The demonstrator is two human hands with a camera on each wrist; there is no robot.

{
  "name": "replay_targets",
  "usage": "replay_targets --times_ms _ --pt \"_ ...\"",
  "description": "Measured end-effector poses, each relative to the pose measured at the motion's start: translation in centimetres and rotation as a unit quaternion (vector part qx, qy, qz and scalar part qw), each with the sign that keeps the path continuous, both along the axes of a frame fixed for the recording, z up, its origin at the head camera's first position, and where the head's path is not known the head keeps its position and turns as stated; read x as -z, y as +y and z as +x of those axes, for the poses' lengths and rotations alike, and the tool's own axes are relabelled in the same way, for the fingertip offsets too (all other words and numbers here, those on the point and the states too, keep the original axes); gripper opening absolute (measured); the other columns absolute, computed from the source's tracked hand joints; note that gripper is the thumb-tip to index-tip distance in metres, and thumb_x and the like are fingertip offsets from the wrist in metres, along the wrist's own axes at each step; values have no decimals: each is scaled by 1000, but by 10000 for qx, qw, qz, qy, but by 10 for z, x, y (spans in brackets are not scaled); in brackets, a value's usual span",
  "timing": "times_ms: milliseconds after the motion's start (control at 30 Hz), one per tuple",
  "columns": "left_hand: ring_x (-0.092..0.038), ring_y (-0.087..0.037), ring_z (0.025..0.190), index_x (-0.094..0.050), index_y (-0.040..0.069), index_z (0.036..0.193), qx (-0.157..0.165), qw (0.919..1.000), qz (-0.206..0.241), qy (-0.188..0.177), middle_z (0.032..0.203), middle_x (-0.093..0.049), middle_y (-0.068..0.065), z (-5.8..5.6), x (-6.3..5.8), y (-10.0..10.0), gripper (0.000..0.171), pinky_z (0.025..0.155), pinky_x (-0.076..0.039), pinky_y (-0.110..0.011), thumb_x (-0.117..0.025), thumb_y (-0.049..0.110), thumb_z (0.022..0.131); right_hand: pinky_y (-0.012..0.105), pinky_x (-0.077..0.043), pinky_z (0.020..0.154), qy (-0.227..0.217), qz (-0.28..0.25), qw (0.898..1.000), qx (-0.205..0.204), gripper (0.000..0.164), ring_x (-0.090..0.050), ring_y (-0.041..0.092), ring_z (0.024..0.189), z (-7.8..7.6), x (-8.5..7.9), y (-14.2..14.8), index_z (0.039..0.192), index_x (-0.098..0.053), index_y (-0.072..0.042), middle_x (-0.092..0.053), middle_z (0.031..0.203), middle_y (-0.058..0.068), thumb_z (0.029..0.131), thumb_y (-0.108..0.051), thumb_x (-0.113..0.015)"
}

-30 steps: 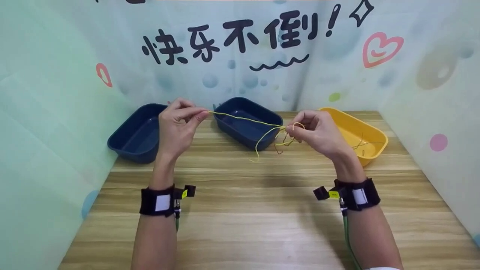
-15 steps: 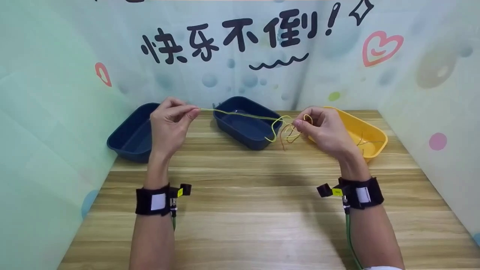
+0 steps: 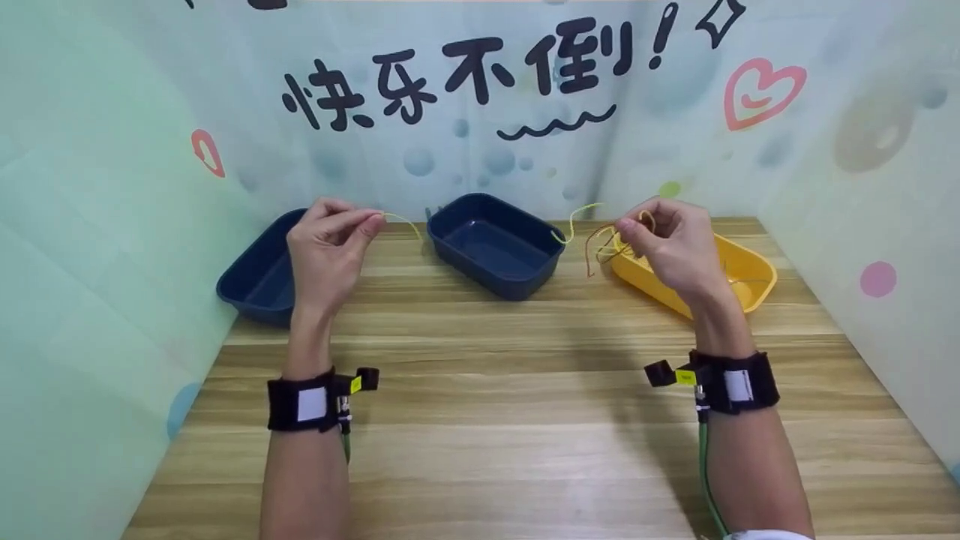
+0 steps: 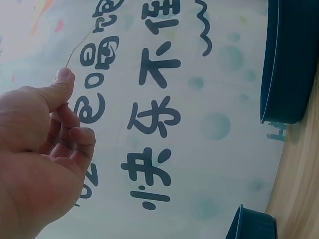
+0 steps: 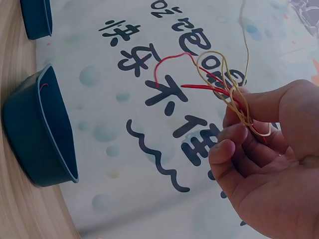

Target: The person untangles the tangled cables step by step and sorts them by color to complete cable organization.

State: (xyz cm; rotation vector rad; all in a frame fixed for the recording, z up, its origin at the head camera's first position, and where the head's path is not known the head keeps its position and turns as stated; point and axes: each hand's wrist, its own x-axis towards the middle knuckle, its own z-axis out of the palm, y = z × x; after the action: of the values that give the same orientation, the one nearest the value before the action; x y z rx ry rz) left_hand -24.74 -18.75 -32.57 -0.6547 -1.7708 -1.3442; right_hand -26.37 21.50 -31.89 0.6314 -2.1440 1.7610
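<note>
My left hand [image 3: 324,251] pinches a thin yellow wire [image 3: 405,220] between thumb and forefinger. Its short free end curves down to the right, and the same wire [image 4: 75,50] rises from the fingertips in the left wrist view. Across from it, my right hand [image 3: 681,244] holds a tangled bundle of yellow and red wires [image 5: 239,106], looped and sticking out past the thumb. One long yellow wire [image 3: 572,225] bends out leftward from near the bundle. Both hands are raised above the table, well apart.
Behind my left hand stands a dark blue bin [image 3: 259,277]. A second blue bin [image 3: 510,289] sits between the hands, with a small red piece [image 5: 45,85] showing at its inner wall. The yellow bin [image 3: 757,274] behind my right hand contains thin wires. Printed curtains enclose the wooden table [image 3: 480,420].
My hands have moved apart, left hand leftward, right hand rightward. The yellow wire stretched between them has parted, leaving a short end at the left hand and the bundle at the right.
</note>
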Motion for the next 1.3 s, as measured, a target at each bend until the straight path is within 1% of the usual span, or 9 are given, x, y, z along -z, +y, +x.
replay_targets --times_ms 167,300,433,533,700,800,967,1133,1300 --pt "-53 -27 67 -72 3 89 -229 9993 176 -230 81 -53 -16 -3 2 3 11 57 -46 -29 -68 5 79 25 -39 45 54 -533 9983 209 21 -46 27 56 -11 8 11 87 -62 7 -57 77 24 79 -10 -69" --pt "-55 -24 69 -72 9 91 -464 9957 314 -739 83 -55 -14 -10 2 10 12 59 -45 -29 -67 13 82 25 -40 46 141 -646 9973 303 21 -46 26 56 -17 12 15 87 -62 7 -57 77 25 79 -11 -69" --pt "-57 -23 76 -71 9 95 -435 9891 448 -1334 88 -58 -12 -23 0 18 18 64 -46 -28 -66 21 83 25 -40 47 108 -572 9977 334 21 -46 26 57 -18 13 15 88 -62 5 -57 78 24 79 -12 -69" --pt "-59 -21 79 -70 9 96 -409 9866 467 -1508 91 -61 -8 -39 -2 23 22 66 -47 -27 -66 25 82 25 -40 48 68 -455 9983 366 21 -47 26 58 -17 14 14 89 -63 4 -57 79 24 79 -13 -69" --pt "-58 -8 75 -72 18 92 -1050 9874 -47 -1185 87 -60 5 -65 0 34 20 61 -46 -26 -65 34 81 26 -41 48 33 -300 9986 438 22 -48 27 60 -17 13 14 90 -63 2 -58 80 23 80 -17 -69" --pt "-56 -3 73 -73 22 90 -1390 9846 -398 -981 84 -58 7 -76 2 43 16 61 -44 -26 -66 34 81 26 -41 48 30 -303 9984 472 22 -47 27 60 -17 13 14 89 -63 2 -58 80 23 79 -17 -69" --pt "-55 -6 72 -73 23 88 -1569 9783 -964 -952 83 -55 4 -89 15 59 11 71 -42 -29 -65 29 82 25 -40 47 78 -368 9984 430 21 -47 27 58 -10 7 10 88 -62 5 -58 79 24 79 -13 -69" --pt "-53 -12 75 -73 18 89 -1694 9610 -1903 -1079 85 -52 1 -98 36 75 13 67 -41 -27 -64 25 84 25 -40 47 109 -384 9985 384 21 -47 27 58 -8 5 7 88 -62 7 -57 78 24 79 -12 -69" --pt "-49 -14 77 -73 16 91 -1757 9268 -2950 -1521 86 -51 1 -103 55 95 13 67 -42 -28 -65 22 84 25 -39 45 152 -179 9986 472 21 -48 27 58 -16 14 9 89 -64 0 -58 78 21 79 -18 -69"
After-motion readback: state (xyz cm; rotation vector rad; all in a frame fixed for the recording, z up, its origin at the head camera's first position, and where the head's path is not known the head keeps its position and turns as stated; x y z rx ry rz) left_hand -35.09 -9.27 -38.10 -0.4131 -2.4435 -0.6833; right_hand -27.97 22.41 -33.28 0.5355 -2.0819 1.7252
